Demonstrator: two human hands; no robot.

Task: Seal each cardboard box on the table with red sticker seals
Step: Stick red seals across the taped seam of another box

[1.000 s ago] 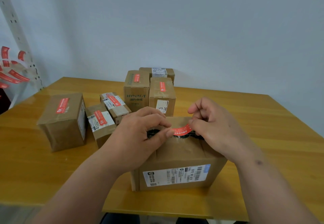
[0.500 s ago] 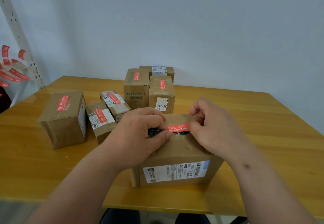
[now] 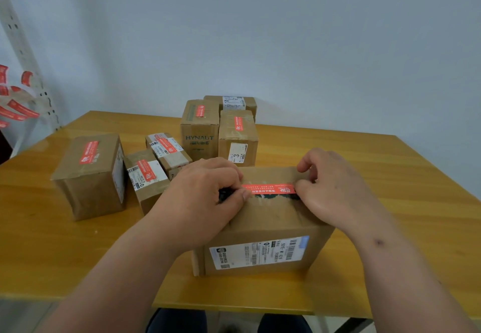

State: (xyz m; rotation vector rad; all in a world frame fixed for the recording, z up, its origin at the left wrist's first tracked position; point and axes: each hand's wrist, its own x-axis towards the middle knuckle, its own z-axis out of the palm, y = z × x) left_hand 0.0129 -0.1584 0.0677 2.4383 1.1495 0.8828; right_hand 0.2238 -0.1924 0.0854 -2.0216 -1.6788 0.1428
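Note:
A large cardboard box (image 3: pixel 263 228) with a white shipping label stands at the table's near edge. Across its top, over a dark gap in the flaps, stretches a red sticker seal (image 3: pixel 269 188). My left hand (image 3: pixel 205 192) pinches the sticker's left end, thumb on the box top. My right hand (image 3: pixel 335 189) pinches the right end with curled fingers. Both hands rest on the box top.
Several smaller cardboard boxes with red seals stand behind: one at the left (image 3: pixel 91 173), two leaning in the middle (image 3: pixel 148 176), three upright at the back (image 3: pixel 200 129). More red stickers (image 3: pixel 15 103) hang on a rack post at far left. The wooden table (image 3: pixel 390 176) ends near me.
The red sticker has been pulled out longer and flatter across the box top, as my right hand drew its end to the right. My left hand stayed at the left end.

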